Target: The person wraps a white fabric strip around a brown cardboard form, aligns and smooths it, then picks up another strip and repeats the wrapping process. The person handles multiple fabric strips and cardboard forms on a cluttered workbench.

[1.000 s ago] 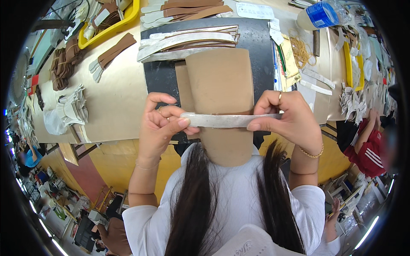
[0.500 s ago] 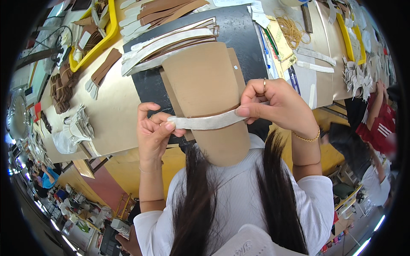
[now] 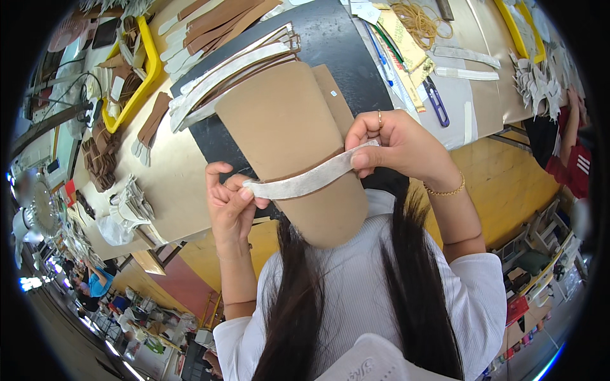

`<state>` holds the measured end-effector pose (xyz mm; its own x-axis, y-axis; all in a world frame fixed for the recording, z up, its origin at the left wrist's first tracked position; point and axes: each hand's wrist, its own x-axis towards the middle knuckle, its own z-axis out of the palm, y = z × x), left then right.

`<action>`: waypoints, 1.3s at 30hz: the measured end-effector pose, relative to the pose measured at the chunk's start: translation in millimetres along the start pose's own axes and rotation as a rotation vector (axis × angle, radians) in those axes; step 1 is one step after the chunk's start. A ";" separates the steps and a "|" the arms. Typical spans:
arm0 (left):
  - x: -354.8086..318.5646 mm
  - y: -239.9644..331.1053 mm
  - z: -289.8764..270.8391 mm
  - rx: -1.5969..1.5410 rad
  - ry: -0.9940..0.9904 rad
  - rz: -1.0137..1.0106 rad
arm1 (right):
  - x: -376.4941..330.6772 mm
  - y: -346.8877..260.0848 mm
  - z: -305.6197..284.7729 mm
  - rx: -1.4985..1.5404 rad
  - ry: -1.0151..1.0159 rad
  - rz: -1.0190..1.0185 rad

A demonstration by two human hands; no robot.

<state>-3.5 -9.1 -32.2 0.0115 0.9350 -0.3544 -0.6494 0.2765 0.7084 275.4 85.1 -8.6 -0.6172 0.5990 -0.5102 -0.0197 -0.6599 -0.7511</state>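
While pinched both ends, pale strip (image 3: 305, 182) curves across tan board (image 3: 289, 136).

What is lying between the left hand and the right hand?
In the head view, the pale strip spans from left hand to right hand, across the brown card piece.

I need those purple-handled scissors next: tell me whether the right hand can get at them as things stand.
Probably yes, but not freely: the right hand pinches one end of the pale strip, so it would have to let go first. The purple-handled scissors lie uncovered on the table just beyond it.
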 end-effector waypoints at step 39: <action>-12.2 0.6 11.5 -0.110 0.031 0.045 | -12.1 -6.8 -18.5 0.212 0.362 -0.445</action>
<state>4.8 -17.8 -20.4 -0.0421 0.9381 -0.3438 -0.7283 0.2068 0.6533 297.6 90.8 -5.1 -0.2081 0.9296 -0.3040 -0.3935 -0.3642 -0.8441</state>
